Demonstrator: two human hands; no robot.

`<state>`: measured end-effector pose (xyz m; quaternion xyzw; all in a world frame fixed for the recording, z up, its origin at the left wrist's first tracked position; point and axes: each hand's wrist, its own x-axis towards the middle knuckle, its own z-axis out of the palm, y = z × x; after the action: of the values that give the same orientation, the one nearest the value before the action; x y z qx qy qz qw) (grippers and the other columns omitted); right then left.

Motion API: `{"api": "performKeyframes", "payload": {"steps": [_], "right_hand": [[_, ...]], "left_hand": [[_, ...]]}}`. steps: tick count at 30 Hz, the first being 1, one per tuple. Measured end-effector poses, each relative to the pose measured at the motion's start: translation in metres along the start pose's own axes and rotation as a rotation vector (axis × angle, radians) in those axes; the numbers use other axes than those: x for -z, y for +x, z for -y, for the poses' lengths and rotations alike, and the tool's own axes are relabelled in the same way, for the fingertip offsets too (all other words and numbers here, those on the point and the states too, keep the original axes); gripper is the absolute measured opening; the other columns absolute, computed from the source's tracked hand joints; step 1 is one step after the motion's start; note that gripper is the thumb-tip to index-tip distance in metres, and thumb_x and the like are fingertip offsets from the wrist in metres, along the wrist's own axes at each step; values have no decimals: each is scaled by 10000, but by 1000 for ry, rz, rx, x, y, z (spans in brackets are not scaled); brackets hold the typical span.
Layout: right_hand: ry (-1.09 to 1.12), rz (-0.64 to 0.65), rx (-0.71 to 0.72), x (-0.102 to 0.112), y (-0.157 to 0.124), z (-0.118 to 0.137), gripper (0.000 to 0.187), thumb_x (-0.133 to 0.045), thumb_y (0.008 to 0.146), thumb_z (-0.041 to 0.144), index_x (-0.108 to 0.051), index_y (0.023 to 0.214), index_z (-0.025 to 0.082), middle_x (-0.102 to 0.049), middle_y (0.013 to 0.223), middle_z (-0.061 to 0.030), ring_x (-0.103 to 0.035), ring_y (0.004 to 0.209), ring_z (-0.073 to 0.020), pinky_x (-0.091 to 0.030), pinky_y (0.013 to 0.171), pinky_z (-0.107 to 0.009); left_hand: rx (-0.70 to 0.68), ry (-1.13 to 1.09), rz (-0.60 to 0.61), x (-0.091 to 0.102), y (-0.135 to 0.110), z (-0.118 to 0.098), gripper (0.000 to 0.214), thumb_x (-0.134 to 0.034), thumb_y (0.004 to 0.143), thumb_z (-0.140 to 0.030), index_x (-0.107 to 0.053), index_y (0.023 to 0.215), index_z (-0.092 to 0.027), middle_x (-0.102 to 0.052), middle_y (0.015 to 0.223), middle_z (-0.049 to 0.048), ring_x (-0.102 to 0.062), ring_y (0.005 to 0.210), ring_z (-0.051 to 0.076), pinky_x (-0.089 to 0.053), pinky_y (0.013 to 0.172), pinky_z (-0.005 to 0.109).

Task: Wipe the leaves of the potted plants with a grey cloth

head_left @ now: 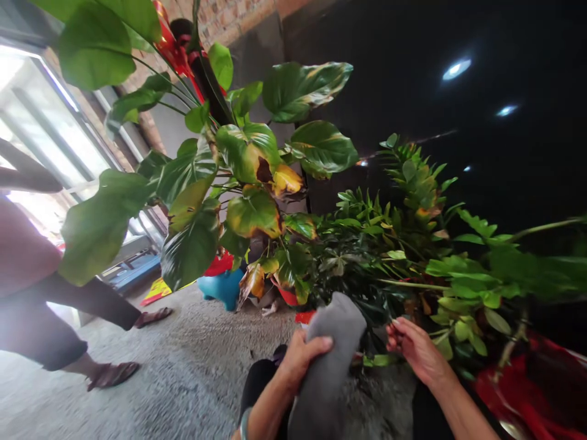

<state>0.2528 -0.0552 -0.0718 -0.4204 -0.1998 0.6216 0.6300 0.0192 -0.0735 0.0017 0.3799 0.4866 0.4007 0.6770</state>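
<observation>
My left hand (302,360) grips a soft grey cloth (332,360) that hangs down in front of me. My right hand (415,351) is beside the cloth, its curled fingers close to the stems and leaves of a bushy ZZ plant (389,244). Nothing shows in that hand. Above it rises a large pothos (247,165), whose broad green leaves are yellowing and browning in places. The lower part of both plants is hidden behind foliage and the cloth.
A person in a dark red top and sandals (27,256) stands on the grey concrete floor (183,366) at left. A blue plastic pot (222,288) sits behind the leaves. Red fabric (527,391) lies at lower right, and a bright window (55,122) is at left.
</observation>
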Motion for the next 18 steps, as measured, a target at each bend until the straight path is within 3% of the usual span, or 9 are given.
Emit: {"api": "performKeyframes", "payload": {"steps": [4, 7, 9, 11, 13, 15, 16, 18], "right_hand": [[-4, 10, -3, -4, 1, 0, 301, -888, 419, 333, -627, 509, 211, -648, 515, 0, -525, 431, -125, -449, 435, -271], [-4, 9, -10, -8, 2, 0, 305, -893, 399, 335, -634, 502, 211, -647, 507, -1, -522, 424, -125, -450, 430, -275], [-1, 4, -16, -10, 1, 0, 316, -900, 377, 337, -634, 492, 209, -644, 500, 2, -517, 420, -121, -449, 425, -269], [1, -4, -23, -10, -1, 2, 333, -908, 357, 349, -636, 487, 207, -642, 500, 7, -517, 423, -114, -449, 424, -259], [-6, -9, -27, -9, -3, 4, 347, -914, 345, 365, -638, 484, 207, -643, 503, 10, -518, 425, -108, -451, 426, -252], [-22, -12, -27, -7, -4, 5, 353, -915, 346, 375, -635, 480, 208, -642, 500, 12, -516, 421, -105, -448, 424, -248], [-27, -12, -26, -7, -4, 6, 350, -914, 352, 375, -633, 480, 209, -642, 499, 11, -515, 419, -105, -446, 423, -249], [-25, -12, -27, -6, -3, 5, 339, -909, 366, 364, -631, 484, 210, -644, 499, 8, -517, 417, -110, -445, 422, -255]], "left_hand": [[-307, -251, -294, 3, 13, -72, 411, -845, 472, -389, -663, 755, -152, -676, 594, 5, -599, 495, 151, -487, 482, 252], [-407, -351, -346, 1, 39, -100, 383, -816, 503, -363, -652, 778, -152, -683, 629, 8, -619, 535, 158, -520, 544, 272], [-328, -284, -338, 2, 49, -84, 347, -812, 525, -334, -662, 770, -139, -687, 629, 25, -617, 542, 157, -520, 560, 276], [-198, -156, -337, 7, 47, -47, 325, -825, 513, -306, -677, 745, -132, -691, 616, 40, -606, 537, 159, -501, 541, 271], [-95, -100, -329, 15, 33, -5, 324, -840, 464, -308, -676, 688, -141, -668, 567, 26, -582, 514, 158, -453, 486, 257], [-8, -99, -212, 23, 15, 21, 311, -831, 464, -328, -671, 647, -135, -645, 531, 23, -563, 485, 154, -426, 475, 256], [0, -100, -160, 26, 7, 24, 308, -822, 467, -332, -673, 642, -126, -637, 523, 25, -556, 473, 150, -417, 473, 256], [-50, -116, -135, 28, 0, 10, 315, -809, 454, -312, -672, 665, -123, -634, 530, 20, -554, 465, 147, -414, 471, 254]]}}
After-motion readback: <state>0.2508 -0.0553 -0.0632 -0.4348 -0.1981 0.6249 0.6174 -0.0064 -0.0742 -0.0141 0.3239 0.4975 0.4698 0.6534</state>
